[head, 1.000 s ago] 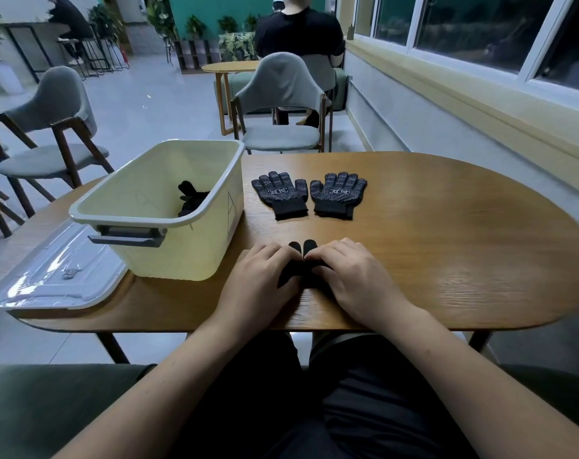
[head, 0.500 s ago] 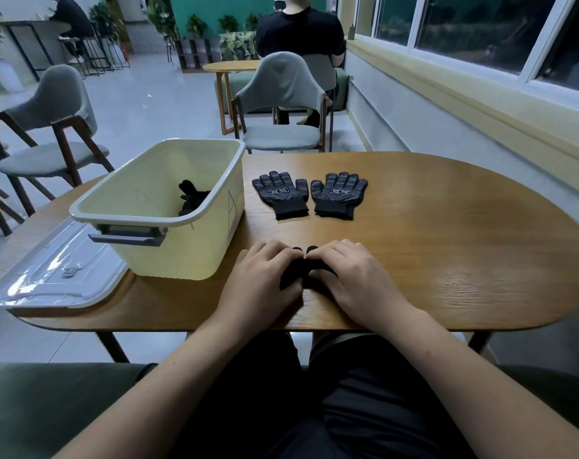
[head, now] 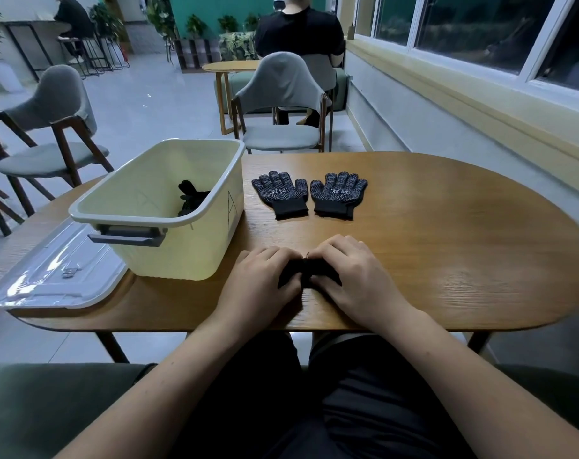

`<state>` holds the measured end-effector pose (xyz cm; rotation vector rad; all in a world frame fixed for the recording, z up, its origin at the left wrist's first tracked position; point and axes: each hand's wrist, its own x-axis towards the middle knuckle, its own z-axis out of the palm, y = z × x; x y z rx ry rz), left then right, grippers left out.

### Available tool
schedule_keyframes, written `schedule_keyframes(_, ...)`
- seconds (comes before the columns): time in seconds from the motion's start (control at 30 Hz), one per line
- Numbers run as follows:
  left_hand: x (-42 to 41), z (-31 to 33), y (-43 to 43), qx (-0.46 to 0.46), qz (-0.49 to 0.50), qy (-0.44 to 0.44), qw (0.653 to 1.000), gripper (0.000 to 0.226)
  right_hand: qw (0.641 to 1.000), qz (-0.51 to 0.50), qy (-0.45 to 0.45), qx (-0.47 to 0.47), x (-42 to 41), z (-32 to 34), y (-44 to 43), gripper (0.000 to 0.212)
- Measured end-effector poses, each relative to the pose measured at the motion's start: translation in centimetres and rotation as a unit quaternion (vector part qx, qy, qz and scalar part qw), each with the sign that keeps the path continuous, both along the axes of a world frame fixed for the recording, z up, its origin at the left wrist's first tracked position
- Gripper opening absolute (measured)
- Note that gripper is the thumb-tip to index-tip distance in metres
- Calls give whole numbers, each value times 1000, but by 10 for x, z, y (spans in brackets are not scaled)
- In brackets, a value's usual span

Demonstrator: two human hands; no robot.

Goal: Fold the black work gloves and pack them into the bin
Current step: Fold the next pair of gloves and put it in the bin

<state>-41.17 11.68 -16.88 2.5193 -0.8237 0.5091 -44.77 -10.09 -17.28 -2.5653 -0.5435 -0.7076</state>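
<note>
At 6 o'clock on the table (head: 447, 246), the left hand (head: 260, 288) and right hand (head: 352, 276) curl their fingers over a folded black glove (head: 300, 276), gripping it between them, probably to keep the fold tight. The bin (head: 182, 256) stands open at 10 o'clock, close for packing, one bundle (head: 192, 200) already inside; two flat gloves (head: 279, 193) lie at 12 o'clock, within reach.

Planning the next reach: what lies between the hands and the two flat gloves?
Nothing: the head view shows only bare table between the left hand and right hand, gripping a folded glove, and the flat gloves.
</note>
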Motion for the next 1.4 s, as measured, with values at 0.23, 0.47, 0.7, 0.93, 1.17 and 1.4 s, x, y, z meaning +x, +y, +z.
schedule_keyframes(0.23,1,1,1,3,-11,6,1000,40,1000,1,7,-4,1,-2,2,26)
schedule_keyframes(0.47,0,-1,1,-7,-5,-26,1000,29,1000,-4,11,0,2,-4,0,30)
schedule_keyframes(0.7,8,-2,-3,5,12,24,1000,39,999,-32,-14,14,2,-5,-4,30)
schedule_keyframes(0.93,16,0,-5,38,6,29,999,50,997,-62,-46,-28,2,-4,0,40)
schedule_keyframes(1.17,34,12,-7,88,-26,19,996,52,995,-52,-35,-83,13,3,-9,34)
schedule_keyframes(1.4,47,22,-7,122,-75,-21,989,51,979,-31,-45,-198,29,3,-22,49)
